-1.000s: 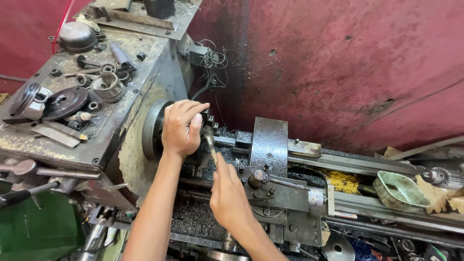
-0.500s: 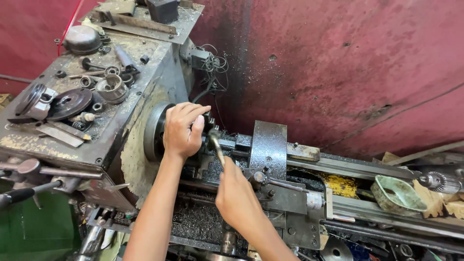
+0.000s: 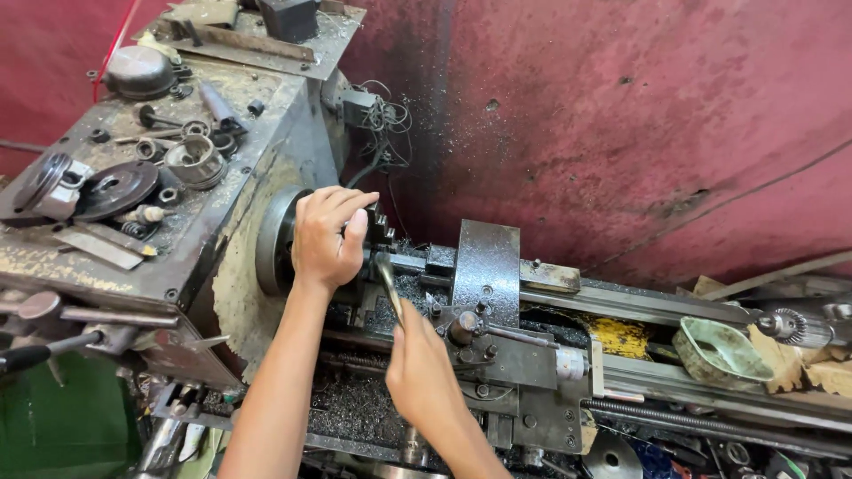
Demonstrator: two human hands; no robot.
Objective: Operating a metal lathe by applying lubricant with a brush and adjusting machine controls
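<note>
left hand (image 3: 327, 239): grip wrapped over the lathe chuck (image 3: 277, 241), fingers curled on its front
right hand (image 3: 424, 372): grip closed round the handle of a chuck key (image 3: 388, 286), shaft angled up toward the chuck
chuck: on the headstock (image 3: 191, 222), left of the carriage (image 3: 486, 293)
headstock top: loose gears, rings, bolts
background: red wall (image 3: 621, 115)
</note>
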